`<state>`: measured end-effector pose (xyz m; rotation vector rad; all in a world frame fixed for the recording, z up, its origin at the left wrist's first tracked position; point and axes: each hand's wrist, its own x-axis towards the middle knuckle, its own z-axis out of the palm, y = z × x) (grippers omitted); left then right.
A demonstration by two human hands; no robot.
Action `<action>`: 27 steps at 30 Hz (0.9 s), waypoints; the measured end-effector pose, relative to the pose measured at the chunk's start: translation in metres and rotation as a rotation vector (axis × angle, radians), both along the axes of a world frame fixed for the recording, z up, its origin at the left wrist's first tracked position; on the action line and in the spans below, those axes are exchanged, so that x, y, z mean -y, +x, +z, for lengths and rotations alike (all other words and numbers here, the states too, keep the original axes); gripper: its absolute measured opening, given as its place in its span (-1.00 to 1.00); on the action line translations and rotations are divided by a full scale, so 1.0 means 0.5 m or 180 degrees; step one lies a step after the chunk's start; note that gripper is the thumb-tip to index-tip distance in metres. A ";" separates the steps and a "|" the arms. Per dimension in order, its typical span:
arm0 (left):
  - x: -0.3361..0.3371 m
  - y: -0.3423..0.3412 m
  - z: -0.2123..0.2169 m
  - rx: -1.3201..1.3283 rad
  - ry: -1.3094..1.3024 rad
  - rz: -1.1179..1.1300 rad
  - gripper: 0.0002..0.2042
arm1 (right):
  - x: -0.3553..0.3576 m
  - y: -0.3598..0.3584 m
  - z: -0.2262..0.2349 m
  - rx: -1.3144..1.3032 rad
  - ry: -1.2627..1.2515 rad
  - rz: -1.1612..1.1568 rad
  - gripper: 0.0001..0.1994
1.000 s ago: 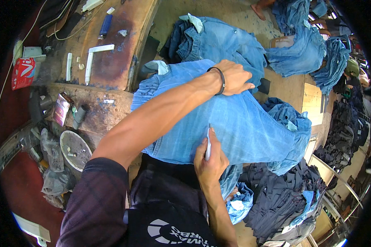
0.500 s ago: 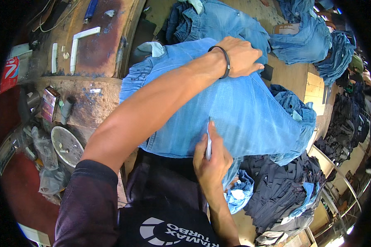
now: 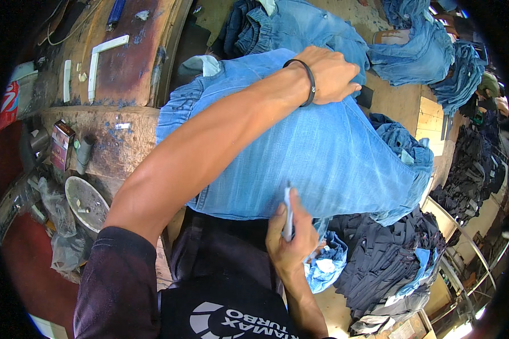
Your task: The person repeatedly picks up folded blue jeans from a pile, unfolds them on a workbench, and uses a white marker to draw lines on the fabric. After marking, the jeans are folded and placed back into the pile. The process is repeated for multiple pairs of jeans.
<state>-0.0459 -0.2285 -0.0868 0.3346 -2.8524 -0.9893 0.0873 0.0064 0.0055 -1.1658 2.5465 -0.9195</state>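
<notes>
Head view: light blue jeans lie spread across the tabletop beneath both hands. Left hand presses flat, fingers curled, on the far end; right hand pinches a white marker at the near hem.

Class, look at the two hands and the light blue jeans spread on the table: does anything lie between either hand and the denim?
Nothing visible does. The left hand rests flat on the light blue jeans at their far side. The right hand holds a white marker at the near edge, its tip up against the cloth.
</notes>
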 end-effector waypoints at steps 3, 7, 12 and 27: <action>0.001 0.000 0.001 0.0125 0.0106 -0.0009 -0.64 | 0.020 -0.020 -0.023 -0.0012 0.0055 -0.0127 -0.66; -0.001 0.000 0.001 0.0142 0.0142 0.0006 -0.65 | 0.041 -0.027 -0.035 -0.0083 0.0186 -0.0081 -0.68; 0.002 0.001 0.005 0.0194 0.0134 0.0004 -0.67 | 0.052 -0.029 -0.032 -0.0192 0.0276 -0.0013 -0.68; 0.004 0.000 0.010 0.0225 0.0078 -0.0042 -0.67 | -0.012 0.009 -0.007 0.0083 -0.0014 -0.0039 -0.60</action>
